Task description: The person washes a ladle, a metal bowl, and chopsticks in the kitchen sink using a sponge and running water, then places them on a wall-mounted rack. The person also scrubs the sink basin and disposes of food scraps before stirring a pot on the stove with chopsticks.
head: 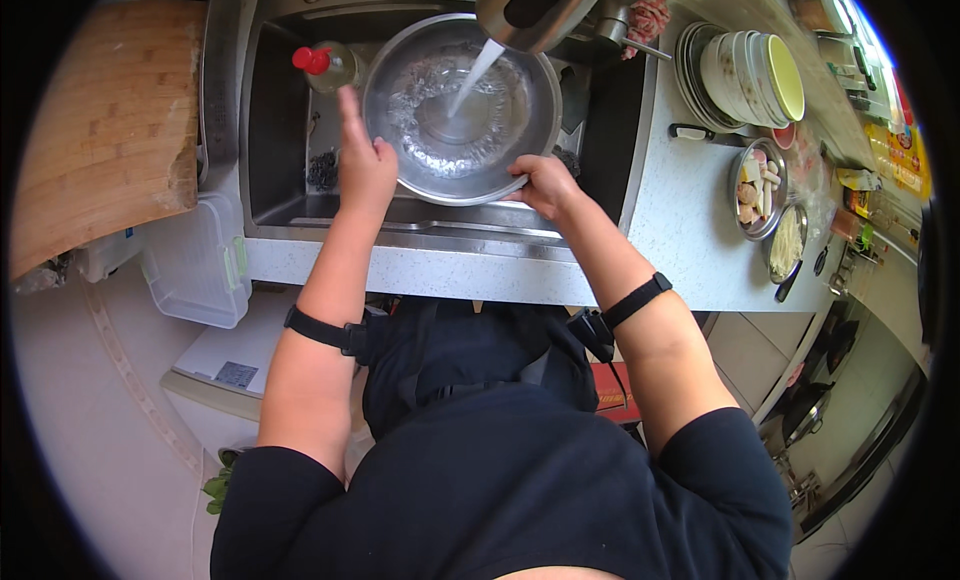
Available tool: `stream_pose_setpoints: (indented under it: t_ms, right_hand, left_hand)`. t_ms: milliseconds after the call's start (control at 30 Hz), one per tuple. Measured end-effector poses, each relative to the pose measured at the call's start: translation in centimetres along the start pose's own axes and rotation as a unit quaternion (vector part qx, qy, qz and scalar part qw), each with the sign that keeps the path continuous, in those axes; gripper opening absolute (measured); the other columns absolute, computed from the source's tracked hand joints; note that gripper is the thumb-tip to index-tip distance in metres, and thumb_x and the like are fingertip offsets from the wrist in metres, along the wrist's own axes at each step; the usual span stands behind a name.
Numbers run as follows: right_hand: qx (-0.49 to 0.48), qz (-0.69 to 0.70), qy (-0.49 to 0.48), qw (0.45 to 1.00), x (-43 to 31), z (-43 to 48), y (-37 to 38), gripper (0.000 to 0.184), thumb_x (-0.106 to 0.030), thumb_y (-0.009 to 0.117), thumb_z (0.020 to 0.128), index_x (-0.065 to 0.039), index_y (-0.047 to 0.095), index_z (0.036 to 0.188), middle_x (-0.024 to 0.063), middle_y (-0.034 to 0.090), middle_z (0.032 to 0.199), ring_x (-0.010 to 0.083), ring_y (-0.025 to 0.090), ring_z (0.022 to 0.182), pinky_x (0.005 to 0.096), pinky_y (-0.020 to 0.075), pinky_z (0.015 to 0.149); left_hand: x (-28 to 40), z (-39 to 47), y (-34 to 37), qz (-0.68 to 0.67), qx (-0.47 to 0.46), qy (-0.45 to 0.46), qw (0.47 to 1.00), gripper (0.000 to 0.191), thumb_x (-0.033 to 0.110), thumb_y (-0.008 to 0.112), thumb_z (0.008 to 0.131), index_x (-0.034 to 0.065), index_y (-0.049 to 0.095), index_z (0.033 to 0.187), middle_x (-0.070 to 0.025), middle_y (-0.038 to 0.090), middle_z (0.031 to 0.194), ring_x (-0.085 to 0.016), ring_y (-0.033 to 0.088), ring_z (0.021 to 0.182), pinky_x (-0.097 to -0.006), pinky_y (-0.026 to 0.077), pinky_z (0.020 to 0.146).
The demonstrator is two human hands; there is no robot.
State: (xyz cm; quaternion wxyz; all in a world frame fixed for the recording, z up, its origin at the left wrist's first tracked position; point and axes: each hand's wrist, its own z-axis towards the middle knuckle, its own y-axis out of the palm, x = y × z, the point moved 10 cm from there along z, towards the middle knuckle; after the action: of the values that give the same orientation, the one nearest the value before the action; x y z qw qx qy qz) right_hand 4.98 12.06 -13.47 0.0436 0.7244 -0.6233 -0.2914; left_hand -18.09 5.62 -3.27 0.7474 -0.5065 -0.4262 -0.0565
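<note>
A round stainless-steel basin (536,141) sits within the sink (277,130). A stream of water (476,77) falls into it from the metal faucet (517,17), stirring bubbles in the clear water it holds. My right hand (551,184) grips the basin's near right rim, thumb over the edge and fingers underneath. At the left side of the basin is my left hand (366,160), fingers stretched out straight and thumb apart, close to the rim; whether it touches the metal I cannot tell. Just beyond those fingertips stands a clear bottle (339,74) with a red cap.
On the right counter are stacked bowls (739,77), a knife (694,133), a metal bowl of cut food pieces (757,186) and a dish of pale shreds (786,242). Leftward lie a wooden cutting board (112,115) and a clear plastic container (196,265). A dark scouring pad (322,169) rests in the sink.
</note>
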Motion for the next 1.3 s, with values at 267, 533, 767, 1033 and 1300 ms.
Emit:
stream_pose_setpoints:
  t_ms: [267, 533, 767, 1033, 1300]
  right_hand:
    - [0.089, -0.08, -0.215, 0.969, -3.0, -5.1, 3.6, 0.065, 0.006, 0.044, 0.072, -0.009, 0.03, 0.134, 0.0162, 0.048, 0.117, 0.0318, 0.059, 0.092, 0.0401, 0.0576, 0.063]
    - [0.065, -0.189, -0.087, 0.976, -3.9, -5.3, 1.0, 0.045, 0.004, 0.047, 0.075, 0.004, 0.042, 0.12, 0.0197, 0.053, 0.108, 0.0324, 0.061, 0.087, 0.0433, 0.0577, 0.069]
    - [0.039, 0.06, -0.001, 0.997, 1.3, -0.1, 0.9, 0.023, 0.001, 0.051, 0.082, 0.013, 0.047, 0.101, 0.0195, 0.053, 0.101, 0.0316, 0.061, 0.088, 0.0441, 0.0575, 0.074]
    - [0.156, -0.055, -0.047, 0.985, -0.4, 6.7, -3.3, 0.023, -0.01, 0.071, 0.076, -0.001, 0.058, 0.093, 0.0087, 0.061, 0.084, 0.0216, 0.063, 0.075, 0.0333, 0.0546, 0.059]
    - [-0.017, -0.128, 0.061, 0.99, -1.9, 3.1, -1.5, 0.022, -0.001, 0.055, 0.082, 0.002, 0.054, 0.103, 0.0119, 0.06, 0.096, 0.0236, 0.064, 0.082, 0.039, 0.0556, 0.079]
  left_hand:
    - [-9.4, -6.7, 9.6, -0.436, 0.007, -0.513, 0.739, 0.021, 0.002, 0.062, 0.081, -0.0002, 0.057, 0.102, -0.0108, 0.065, 0.095, -0.023, 0.063, 0.083, -0.0368, 0.052, 0.071]
    - [-9.8, -3.1, 7.2, -0.507, -0.016, -0.459, 0.729, 0.032, 0.011, 0.067, 0.079, -0.0026, 0.057, 0.105, -0.0137, 0.061, 0.101, -0.025, 0.062, 0.087, -0.0412, 0.054, 0.075]
    - [-2.8, -8.0, 5.5, -0.468, -0.071, -0.465, 0.748, 0.045, 0.0, 0.059, 0.075, 0.0025, 0.047, 0.119, -0.0116, 0.056, 0.107, -0.023, 0.059, 0.093, -0.0373, 0.054, 0.073]
    - [0.2, -2.3, 0.7, -0.231, -0.159, -0.287, 0.916, 0.085, 0.002, 0.053, 0.068, 0.0141, 0.016, 0.145, -0.0168, 0.048, 0.126, -0.026, 0.057, 0.101, -0.0373, 0.054, 0.068]
    - [-3.8, 1.1, 1.3, -0.257, -0.301, -0.424, 0.814, 0.044, 0.024, 0.056, 0.071, 0.0011, 0.055, 0.108, -0.0111, 0.062, 0.09, -0.021, 0.063, 0.071, -0.0397, 0.056, 0.069]
